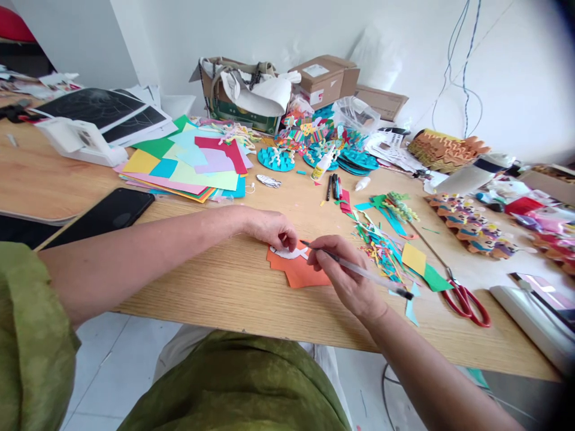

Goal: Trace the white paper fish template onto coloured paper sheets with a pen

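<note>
My right hand is closed around a clear-barrelled pen, whose dark tip points left, close to the tail of a white fish-shaped paper cutout. That cutout lies on an orange sheet of paper with stepped edges. My left hand has its fingers bent together and pressing on the cutout's upper edge, hiding part of it. Part of the orange sheet's right side is covered by my right hand.
Right of my hands lie paper scraps and red-handled scissors. Behind are markers, a glue bottle and another fish cutout. Coloured paper and a black phone lie left. Cardboard boxes stand against the wall.
</note>
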`<state>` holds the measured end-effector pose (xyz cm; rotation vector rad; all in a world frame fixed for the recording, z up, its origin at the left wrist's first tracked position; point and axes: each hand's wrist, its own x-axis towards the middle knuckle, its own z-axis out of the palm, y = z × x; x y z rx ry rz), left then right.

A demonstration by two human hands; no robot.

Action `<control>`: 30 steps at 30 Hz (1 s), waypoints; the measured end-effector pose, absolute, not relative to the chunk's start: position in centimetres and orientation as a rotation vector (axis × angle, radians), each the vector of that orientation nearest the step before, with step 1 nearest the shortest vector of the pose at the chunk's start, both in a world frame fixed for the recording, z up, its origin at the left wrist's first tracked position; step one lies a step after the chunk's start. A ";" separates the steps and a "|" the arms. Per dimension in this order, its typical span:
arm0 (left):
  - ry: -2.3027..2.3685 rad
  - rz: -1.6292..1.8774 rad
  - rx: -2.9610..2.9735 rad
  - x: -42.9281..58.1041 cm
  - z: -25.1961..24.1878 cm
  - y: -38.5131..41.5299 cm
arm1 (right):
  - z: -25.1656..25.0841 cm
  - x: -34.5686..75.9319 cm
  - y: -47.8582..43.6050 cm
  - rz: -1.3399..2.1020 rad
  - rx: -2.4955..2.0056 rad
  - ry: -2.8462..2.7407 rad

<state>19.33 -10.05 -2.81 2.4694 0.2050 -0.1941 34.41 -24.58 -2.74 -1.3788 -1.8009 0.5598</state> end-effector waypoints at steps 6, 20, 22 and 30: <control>0.223 -0.199 2.515 19.1 -2.5 -10.3 | -3.7 35.2 -24.3 0.397 -1.436 -1.906; 0.291 -0.004 2.904 18.1 -2.3 -14.3 | -3.4 35.1 -23.3 0.281 -1.630 -2.201; 0.423 0.034 3.036 17.9 -2.5 -15.6 | -3.5 35.2 -23.2 0.258 -1.643 -2.226; 1.062 0.221 2.979 19.2 -3.9 -21.5 | -3.7 35.8 -22.8 0.274 -1.533 -2.271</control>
